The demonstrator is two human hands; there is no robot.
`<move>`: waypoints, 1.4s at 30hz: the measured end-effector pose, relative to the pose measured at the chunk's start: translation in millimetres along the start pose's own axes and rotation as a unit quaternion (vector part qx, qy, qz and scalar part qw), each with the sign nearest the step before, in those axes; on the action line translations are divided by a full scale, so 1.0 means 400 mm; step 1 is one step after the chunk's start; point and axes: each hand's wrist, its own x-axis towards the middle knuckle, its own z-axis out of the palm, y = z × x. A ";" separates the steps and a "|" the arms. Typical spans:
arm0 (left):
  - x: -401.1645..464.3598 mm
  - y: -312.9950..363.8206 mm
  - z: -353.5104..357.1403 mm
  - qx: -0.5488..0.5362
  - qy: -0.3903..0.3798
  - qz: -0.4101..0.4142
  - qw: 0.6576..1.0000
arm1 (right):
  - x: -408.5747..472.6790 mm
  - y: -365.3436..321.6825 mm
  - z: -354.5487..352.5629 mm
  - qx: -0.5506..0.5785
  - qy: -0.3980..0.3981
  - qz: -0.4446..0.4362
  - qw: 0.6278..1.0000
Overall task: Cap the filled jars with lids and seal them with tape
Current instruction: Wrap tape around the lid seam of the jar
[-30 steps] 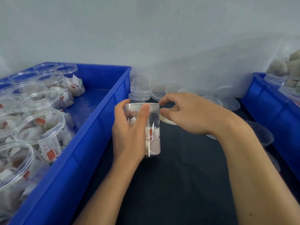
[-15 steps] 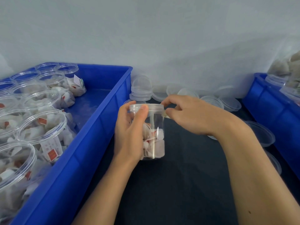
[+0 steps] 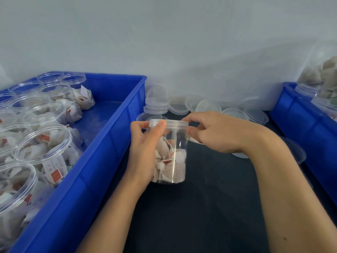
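A clear plastic jar (image 3: pixel 173 161) holding white tea bags with red tags stands on the dark table, capped with a clear lid (image 3: pixel 176 123). My left hand (image 3: pixel 145 152) grips the jar from the left, thumb on the lid's front rim. My right hand (image 3: pixel 217 132) is at the lid's right edge, index finger over the rim and thumb against the jar's neck. Under its curled fingers shows a pale tape roll (image 3: pixel 196 140), mostly hidden by the hand. No strip of tape can be made out on the jar.
A blue bin (image 3: pixel 109 143) on the left holds several open filled jars (image 3: pixel 43 143). Loose clear lids (image 3: pixel 156 105) lie stacked and scattered along the wall behind the jar. Another blue bin (image 3: pixel 300 128) with jars stands at the right, with lids (image 3: pixel 295 148) beside it.
The jar has shifted a little to the right and toward me in my left hand. My right hand has stayed at the lid's right edge, following it.
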 end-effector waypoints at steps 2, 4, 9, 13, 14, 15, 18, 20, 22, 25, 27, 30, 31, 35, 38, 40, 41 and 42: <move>-0.005 0.000 0.002 0.059 0.015 0.014 0.998 | -0.001 -0.003 0.001 -0.005 0.003 -0.005 1.000; -0.009 -0.002 0.000 0.153 0.065 0.047 0.985 | -0.001 -0.008 0.002 -0.005 0.009 -0.013 1.000; -0.027 0.013 0.011 0.287 0.200 0.135 0.927 | -0.002 -0.026 0.003 -0.018 0.024 -0.027 0.999; -0.043 0.019 0.035 0.292 0.195 0.107 0.930 | -0.005 -0.037 0.003 -0.052 0.050 -0.013 0.997; -0.048 0.019 0.045 0.298 0.177 0.092 0.933 | -0.006 -0.042 0.005 -0.057 0.056 -0.009 0.997; -0.053 0.019 0.053 0.305 0.159 0.078 0.936 | -0.007 -0.047 0.007 -0.063 0.060 -0.008 0.996; -0.058 0.020 0.060 0.304 0.134 0.055 0.942 | -0.009 -0.058 0.011 -0.074 0.064 -0.014 0.995; -0.050 0.016 0.050 0.289 0.132 0.051 0.947 | -0.011 -0.056 0.007 -0.058 0.052 -0.015 0.997; -0.043 0.013 0.040 0.274 0.130 0.051 0.952 | -0.015 -0.050 0.002 -0.025 0.035 -0.008 0.999; -0.036 0.006 0.034 0.264 0.131 0.052 0.954 | -0.018 -0.043 -0.004 -0.017 0.033 0.011 0.999; -0.033 0.002 0.032 0.258 0.132 0.050 0.956 | -0.014 -0.035 -0.003 -0.020 0.042 0.021 0.999; -0.027 -0.001 0.027 0.241 0.135 0.048 0.960 | -0.001 -0.027 0.010 -0.013 0.042 0.022 0.999; -0.026 0.000 0.025 0.234 0.136 0.045 0.962 | 0.002 -0.028 0.015 -0.012 0.043 0.018 0.999; -0.022 0.001 0.019 0.212 0.142 0.033 0.966 | 0.014 -0.024 0.024 -0.009 0.043 0.010 0.999; -0.022 0.001 0.025 0.194 0.137 0.024 0.971 | 0.016 -0.019 0.025 -0.010 0.045 0.011 0.999; -0.021 0.000 0.027 0.178 0.133 0.012 0.975 | 0.015 -0.018 0.026 -0.012 0.047 0.012 0.999; -0.021 -0.001 0.027 0.170 0.131 0.007 0.977 | 0.015 -0.019 0.026 -0.013 0.047 0.014 0.999; -0.020 0.000 0.027 0.162 0.127 0.003 0.979 | 0.014 -0.019 0.027 -0.015 0.046 0.016 0.999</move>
